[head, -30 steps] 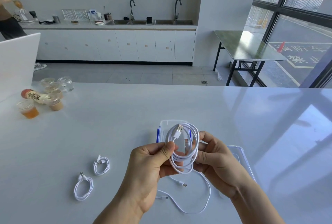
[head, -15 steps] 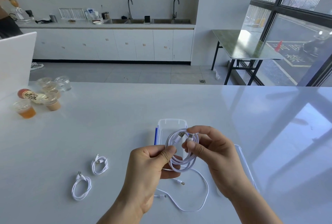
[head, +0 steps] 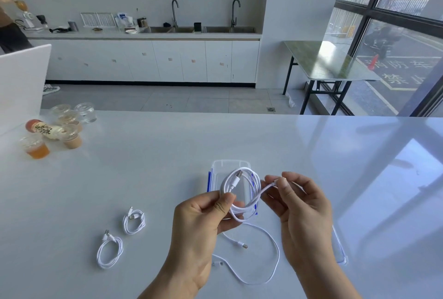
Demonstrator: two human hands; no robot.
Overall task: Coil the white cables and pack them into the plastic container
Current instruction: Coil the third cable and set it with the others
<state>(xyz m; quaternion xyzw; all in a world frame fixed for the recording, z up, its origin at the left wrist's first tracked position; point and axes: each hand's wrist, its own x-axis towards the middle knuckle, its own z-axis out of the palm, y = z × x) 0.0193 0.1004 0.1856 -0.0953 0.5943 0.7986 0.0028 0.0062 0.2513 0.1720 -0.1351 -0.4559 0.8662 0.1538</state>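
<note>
The left hand (head: 199,217) pinches a nearly wound coil (head: 236,181) over the plastic container (head: 231,163); fingers of the right hand (head: 302,207) pinch its end. Two finished coils (head: 132,216) lie left on the desk (head: 143,167), one loose cable (head: 242,245) near; none looks packed.

Left hand (head: 199,224) and right hand (head: 302,205) hang over the near edge of the table (head: 155,167). The held coil (head: 242,191) between them screens much of the plastic container (head: 231,163) just beyond.

Loose cable (head: 243,246) sprawls on the surface directly beneath the hands. Clear lid (head: 339,248) lies flat beside the right wrist.

Near-left: nearer coiled cable (head: 109,252) and farther coiled cable (head: 134,222), lying apart.

Far-left: cluster of cups (head: 60,131), white panel (head: 21,78) behind.

Open tabletop: a wide band beyond the container, the right side past the lid, and the stretch between cups and coils.
</note>
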